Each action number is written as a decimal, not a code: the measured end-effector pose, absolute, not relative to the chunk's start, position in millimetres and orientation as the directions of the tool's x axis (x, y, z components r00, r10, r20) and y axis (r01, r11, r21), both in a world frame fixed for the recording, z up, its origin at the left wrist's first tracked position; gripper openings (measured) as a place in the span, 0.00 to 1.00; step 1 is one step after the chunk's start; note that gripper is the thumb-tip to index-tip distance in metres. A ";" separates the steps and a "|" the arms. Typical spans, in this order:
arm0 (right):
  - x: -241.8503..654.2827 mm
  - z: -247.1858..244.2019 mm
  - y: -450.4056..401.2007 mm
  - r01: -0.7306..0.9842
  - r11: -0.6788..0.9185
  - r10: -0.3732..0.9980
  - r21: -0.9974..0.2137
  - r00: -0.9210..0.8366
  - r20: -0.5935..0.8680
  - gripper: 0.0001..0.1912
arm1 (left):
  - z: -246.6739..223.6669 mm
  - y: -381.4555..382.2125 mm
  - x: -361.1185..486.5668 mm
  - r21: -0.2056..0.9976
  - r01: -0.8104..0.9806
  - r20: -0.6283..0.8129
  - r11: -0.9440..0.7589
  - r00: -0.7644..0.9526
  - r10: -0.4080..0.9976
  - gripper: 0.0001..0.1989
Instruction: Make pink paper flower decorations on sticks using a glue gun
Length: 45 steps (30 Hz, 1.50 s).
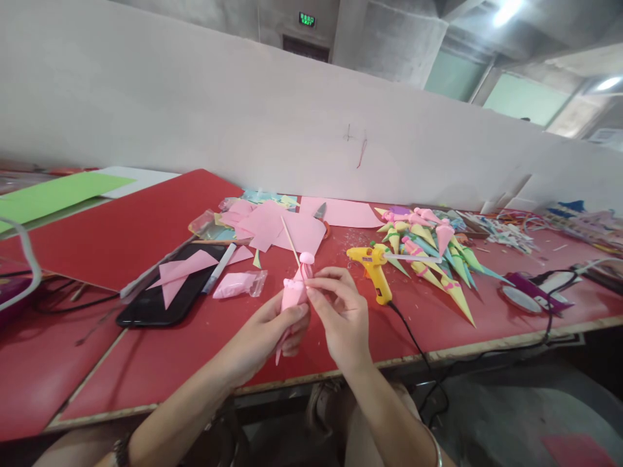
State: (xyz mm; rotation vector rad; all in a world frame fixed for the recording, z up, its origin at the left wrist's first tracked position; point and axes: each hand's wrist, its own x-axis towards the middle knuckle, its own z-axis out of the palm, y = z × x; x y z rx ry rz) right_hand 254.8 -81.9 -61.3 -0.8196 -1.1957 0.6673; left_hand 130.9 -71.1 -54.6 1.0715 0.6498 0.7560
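My left hand [280, 318] is wrapped around a pink paper cone [293, 296] and holds it with its tip pointing down. A ruffled pink trim runs along the cone's rim. At its mouth sits a pink folded piece [305, 271] with a rounded pink top [307, 258]. My right hand [343, 314] pinches the side of that folded piece, its thumb and forefinger together. A thin wooden stick [291, 240] slants up behind the cone; its lower end is hidden. Left of my hands lies a small plastic bag of pink material [238, 284].
A yellow hot glue gun [372, 267] stands to the right, its cable trailing over the table edge. Several finished paper cones [460, 301] pile beyond it. Pink sheets [272, 224] and scissors [321, 211] lie behind. A black tray [163, 308] with pink cutouts is at left.
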 end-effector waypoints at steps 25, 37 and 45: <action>250.1 -63.3 -79.4 -0.352 0.367 0.930 -0.861 0.160 0.331 0.08 | -53.4 -69.8 129.9 0.993 0.002 -0.099 0.117 0.551 0.829 0.13; 255.7 -68.8 -73.5 -0.181 0.232 0.954 -0.956 0.235 0.187 0.10 | -56.5 -57.4 111.5 0.733 0.577 0.174 -0.361 0.354 0.919 0.11; 258.7 -78.4 -66.6 -0.147 0.144 0.910 -0.979 0.408 0.073 0.09 | -64.2 -56.3 112.9 0.129 0.945 0.139 -0.300 0.283 0.949 0.17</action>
